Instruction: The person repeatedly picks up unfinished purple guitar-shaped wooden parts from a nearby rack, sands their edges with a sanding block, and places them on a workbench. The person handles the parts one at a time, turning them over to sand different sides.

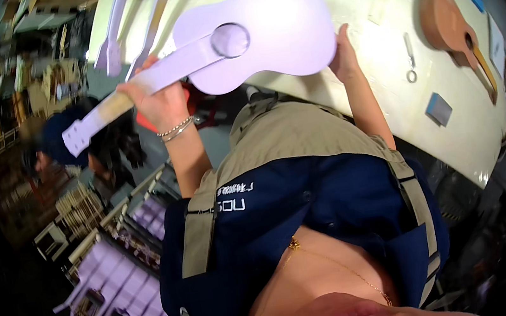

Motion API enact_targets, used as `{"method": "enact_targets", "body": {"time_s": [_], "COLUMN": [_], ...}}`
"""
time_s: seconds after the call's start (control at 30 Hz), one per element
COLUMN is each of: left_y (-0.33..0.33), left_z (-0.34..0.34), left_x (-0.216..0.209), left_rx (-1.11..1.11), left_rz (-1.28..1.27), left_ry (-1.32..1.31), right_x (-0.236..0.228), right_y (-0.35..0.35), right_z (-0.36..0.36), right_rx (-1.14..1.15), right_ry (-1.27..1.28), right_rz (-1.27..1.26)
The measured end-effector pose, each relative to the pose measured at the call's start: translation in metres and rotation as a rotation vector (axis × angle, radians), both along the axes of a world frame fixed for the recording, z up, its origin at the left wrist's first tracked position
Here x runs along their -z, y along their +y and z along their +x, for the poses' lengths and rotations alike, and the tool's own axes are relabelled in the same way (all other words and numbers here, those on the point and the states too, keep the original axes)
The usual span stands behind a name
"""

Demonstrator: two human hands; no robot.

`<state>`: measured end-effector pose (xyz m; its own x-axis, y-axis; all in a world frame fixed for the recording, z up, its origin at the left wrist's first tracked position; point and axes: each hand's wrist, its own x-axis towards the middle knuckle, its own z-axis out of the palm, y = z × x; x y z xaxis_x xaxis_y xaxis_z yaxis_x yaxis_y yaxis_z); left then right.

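Left hand (163, 104): we are wrapping it around the neck of a lilac guitar (289, 22), clasping just beside a tan patch (113, 107). Right hand (345, 59): we are laying it against the rounded bottom end of the body, thumb pointing up along the edge; its other fingers are going out of sight, so we cannot tell how far they are closing. We are holding the guitar in front of us, soundhole facing us, headstock (76, 138) slanting down to the left. Two thin bracelets (176, 129) are circling our left wrist; we are wearing a beige apron (295, 136) over a dark blue shirt (274, 219). Past the guitar, a pale worktable (378, 87) is stretching away, lilac necks (114, 35) lying toward its upper left. Rightward on it we are noting a slim ring-ended tool (409, 51), a blue-and-grey block (439, 110) and, farther out, a brown guitar (439, 18). Off left, a co-worker (67, 128) in dark clothing is bending; below, lilac guitar-like pieces (114, 269) are forming a row.
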<state>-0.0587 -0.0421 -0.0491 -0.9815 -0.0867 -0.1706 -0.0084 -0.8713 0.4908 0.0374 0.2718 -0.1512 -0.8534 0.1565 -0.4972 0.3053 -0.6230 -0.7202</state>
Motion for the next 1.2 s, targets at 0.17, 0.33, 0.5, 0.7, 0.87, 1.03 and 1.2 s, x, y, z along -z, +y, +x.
{"method": "enact_targets", "body": {"time_s": [0.17, 0.33, 0.5, 0.7, 0.87, 1.03, 1.2], "left_y": [0.009, 0.000, 0.001, -0.004, 0.003, 0.001, -0.001], "left_z": [0.024, 0.038, 0.047, 0.052, 0.054, 0.054, 0.052], "left_x": [-0.035, -0.039, -0.047, -0.050, -0.058, -0.058, -0.058], "left_rx": [-0.085, -0.129, -0.077, -0.080, -0.096, -0.045, -0.044], "left_rz": [-0.040, -0.121, -0.242, -0.223, -0.270, -0.224, -0.140], "left_ry": [-0.158, -0.101, 0.041, 0.106, 0.097, 0.142, 0.134], "right_x": [-0.007, 0.001, 0.005, 0.001, -0.001, 0.010, 0.006], "right_y": [-0.016, -0.030, -0.046, -0.052, -0.051, -0.050, -0.051], "right_z": [-0.001, -0.005, -0.007, -0.010, -0.010, -0.008, -0.006], "right_rx": [0.175, 0.153, 0.197, 0.240, 0.213, 0.238, 0.245], "right_ry": [0.010, -0.003, 0.063, 0.081, 0.059, 0.091, 0.137], "right_rz": [-0.041, -0.072, -0.104, -0.032, -0.116, -0.154, -0.134]}}
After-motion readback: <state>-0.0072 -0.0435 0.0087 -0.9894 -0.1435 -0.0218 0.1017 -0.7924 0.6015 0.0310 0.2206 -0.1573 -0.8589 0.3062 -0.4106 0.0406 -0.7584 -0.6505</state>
